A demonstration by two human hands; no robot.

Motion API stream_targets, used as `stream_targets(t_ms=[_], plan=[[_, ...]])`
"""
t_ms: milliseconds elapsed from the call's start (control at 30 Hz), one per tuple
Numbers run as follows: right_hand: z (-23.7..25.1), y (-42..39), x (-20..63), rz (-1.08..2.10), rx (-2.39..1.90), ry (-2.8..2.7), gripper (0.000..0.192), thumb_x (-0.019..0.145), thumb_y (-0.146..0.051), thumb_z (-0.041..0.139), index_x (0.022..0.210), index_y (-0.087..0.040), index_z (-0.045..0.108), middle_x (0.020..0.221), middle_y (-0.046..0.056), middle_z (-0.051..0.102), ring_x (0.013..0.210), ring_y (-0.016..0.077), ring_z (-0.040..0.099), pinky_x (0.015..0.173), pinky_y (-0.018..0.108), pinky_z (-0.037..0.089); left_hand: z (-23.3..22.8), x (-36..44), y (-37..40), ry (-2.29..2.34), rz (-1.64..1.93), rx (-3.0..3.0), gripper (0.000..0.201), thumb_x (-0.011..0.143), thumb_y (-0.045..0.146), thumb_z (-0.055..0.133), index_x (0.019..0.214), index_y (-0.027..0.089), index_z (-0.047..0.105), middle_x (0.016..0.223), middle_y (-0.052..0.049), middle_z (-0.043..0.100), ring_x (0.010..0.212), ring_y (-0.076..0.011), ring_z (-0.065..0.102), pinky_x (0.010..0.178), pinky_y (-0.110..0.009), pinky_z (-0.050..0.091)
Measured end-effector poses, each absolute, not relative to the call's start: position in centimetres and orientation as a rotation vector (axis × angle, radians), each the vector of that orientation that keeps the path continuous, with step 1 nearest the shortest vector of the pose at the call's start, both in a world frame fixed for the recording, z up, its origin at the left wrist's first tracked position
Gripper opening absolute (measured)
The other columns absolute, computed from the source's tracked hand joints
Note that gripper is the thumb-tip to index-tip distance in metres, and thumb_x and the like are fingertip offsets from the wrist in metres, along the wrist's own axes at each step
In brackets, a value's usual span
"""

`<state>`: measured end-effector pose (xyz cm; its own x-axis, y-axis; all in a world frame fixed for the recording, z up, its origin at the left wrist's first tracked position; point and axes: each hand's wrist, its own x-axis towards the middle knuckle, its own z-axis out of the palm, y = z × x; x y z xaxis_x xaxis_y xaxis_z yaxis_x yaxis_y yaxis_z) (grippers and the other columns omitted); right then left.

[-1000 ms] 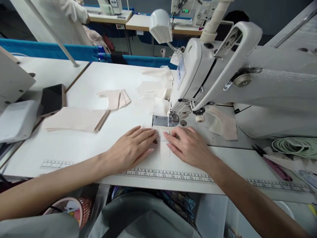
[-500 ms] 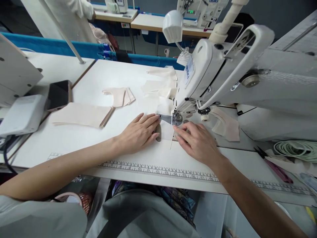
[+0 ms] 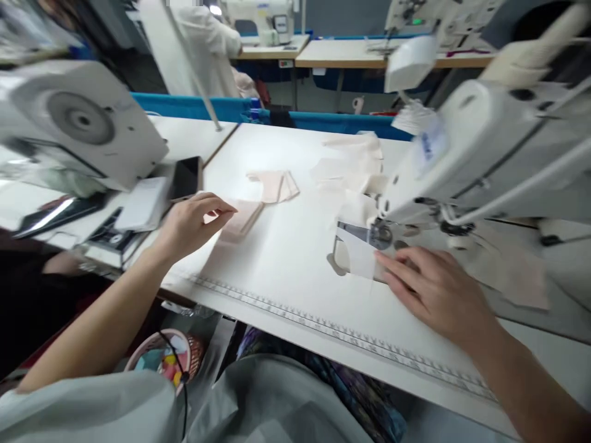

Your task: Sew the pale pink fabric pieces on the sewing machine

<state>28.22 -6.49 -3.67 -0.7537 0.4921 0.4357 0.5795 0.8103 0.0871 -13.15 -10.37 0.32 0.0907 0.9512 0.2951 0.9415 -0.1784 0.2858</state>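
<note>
My left hand (image 3: 191, 221) is out to the left, its curled fingertips touching the near end of a stack of pale pink fabric pieces (image 3: 242, 218). Motion blur hides whether a piece is pinched. My right hand (image 3: 436, 289) lies flat, fingers apart, on a small white fabric piece (image 3: 357, 255). That piece sits just in front of the presser foot (image 3: 379, 234) of the white sewing machine (image 3: 484, 147).
More cut pieces (image 3: 274, 184) and pale pieces (image 3: 355, 166) lie further back on the white table (image 3: 286, 271), which has a printed ruler along its front edge. A phone (image 3: 184, 177) and another machine (image 3: 78, 123) are at the left. A person in white stands behind.
My left hand left the white piece by the needle and swung left to the pink stack. The view turned left. My right hand stayed on the white piece.
</note>
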Motion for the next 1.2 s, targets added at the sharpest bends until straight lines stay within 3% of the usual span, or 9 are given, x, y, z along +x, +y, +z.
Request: stream_targets(t_ms=[200, 367, 667, 733, 767, 867, 933, 1000, 1200], plan=[[-4.2, -5.7, 28.3, -0.402, -0.707, -2.548, 0.031, 0.099, -0.024, 0.037, 0.114, -0.016, 0.064, 0.088, 0.011, 0.066, 0.082, 0.0227, 0.061, 0.07, 0.038, 0.042, -0.1, -15.1, -9.8, 1.94, 0.408, 2.302, 0.032, 0.089, 0.044, 0.051, 0.091, 0.018, 0.069, 0.091, -0.008, 0.065, 0.08, -0.0179, 0.06, 0.069, -0.029, 0.048], [-4.2, -5.6, 28.4, -0.41, -0.674, -2.557, 0.033, 0.098, -0.018, 0.035, 0.117, -0.018, 0.062, 0.09, 0.011, 0.068, 0.083, 0.0235, 0.062, 0.069, 0.04, 0.042, 0.0, -14.9, -9.4, 1.93, 0.42, 2.304, 0.031, 0.09, 0.04, 0.047, 0.081, 0.018, 0.067, 0.087, -0.007, 0.066, 0.082, -0.0188, 0.058, 0.073, -0.031, 0.045], [-3.8, -5.9, 28.5, -0.423, -0.691, -2.573, 0.027, 0.097, -0.014, 0.042, 0.115, -0.013, 0.062, 0.09, 0.01, 0.07, 0.081, 0.0212, 0.062, 0.071, 0.038, 0.044, 0.0, -10.3, -12.1, 1.721, 0.729, 1.978, 0.027, 0.091, 0.038, 0.056, 0.084, 0.015, 0.068, 0.081, -0.005, 0.068, 0.063, -0.0116, 0.056, 0.053, -0.023, 0.044], [-3.5, -6.0, 28.5, -0.418, -0.702, -2.589, 0.025, 0.096, -0.013, 0.045, 0.114, -0.012, 0.063, 0.089, 0.009, 0.069, 0.082, 0.0211, 0.062, 0.073, 0.037, 0.045, -1.0, -7.6, -14.1, 1.602, 0.835, 2.121, 0.027, 0.096, 0.033, 0.05, 0.091, 0.014, 0.068, 0.093, -0.008, 0.07, 0.085, -0.0161, 0.064, 0.07, -0.028, 0.054], [-3.3, -6.1, 28.5, -0.419, -0.695, -2.592, 0.024, 0.095, -0.012, 0.046, 0.113, -0.011, 0.063, 0.088, 0.009, 0.069, 0.082, 0.0211, 0.062, 0.073, 0.037, 0.045, -1.6, -6.4, -15.2, 1.51, 0.81, 2.261, 0.029, 0.099, 0.032, 0.045, 0.105, 0.013, 0.067, 0.107, -0.01, 0.069, 0.104, -0.0194, 0.062, 0.088, -0.035, 0.054], [-2.6, -6.4, 28.3, -0.433, -0.636, -2.605, 0.022, 0.093, -0.008, 0.049, 0.107, -0.01, 0.065, 0.085, 0.01, 0.069, 0.081, 0.0217, 0.062, 0.073, 0.037, 0.045, -3.1, -3.9, -18.3, 1.407, 0.504, 2.576, 0.048, 0.101, 0.036, 0.042, 0.141, 0.011, 0.043, 0.146, -0.015, 0.047, 0.141, -0.0275, 0.036, 0.116, -0.049, 0.033], [-2.1, -6.6, 28.0, -0.43, -0.589, -2.622, 0.02, 0.092, -0.008, 0.05, 0.103, -0.012, 0.066, 0.084, 0.01, 0.068, 0.081, 0.0221, 0.061, 0.072, 0.037, 0.044, -3.8, -3.1, -19.9, 1.444, 0.34, 2.675, 0.063, 0.099, 0.046, 0.043, 0.149, 0.01, 0.031, 0.155, -0.018, 0.03, 0.147, -0.0325, 0.022, 0.119, -0.053, 0.024], [-1.7, -6.8, 27.7, -0.409, -0.557, -2.632, 0.019, 0.092, -0.008, 0.05, 0.099, -0.014, 0.066, 0.084, 0.01, 0.068, 0.08, 0.0223, 0.06, 0.071, 0.038, 0.044, -4.2, -2.7, -21.0, 1.498, 0.277, 2.717, 0.071, 0.096, 0.052, 0.044, 0.15, 0.01, 0.027, 0.157, -0.02, 0.022, 0.148, -0.0354, 0.015, 0.119, -0.054, 0.02], [-1.2, -7.7, 26.8, -0.341, -0.503, -2.609, 0.017, 0.091, -0.005, 0.051, 0.099, -0.015, 0.063, 0.083, 0.009, 0.07, 0.075, 0.0215, 0.06, 0.065, 0.037, 0.042, -4.2, -2.6, -21.0, 1.523, 0.322, 2.702, 0.061, 0.099, 0.045, 0.041, 0.148, 0.011, 0.03, 0.155, -0.018, 0.03, 0.147, -0.0337, 0.019, 0.117, -0.054, 0.025]])
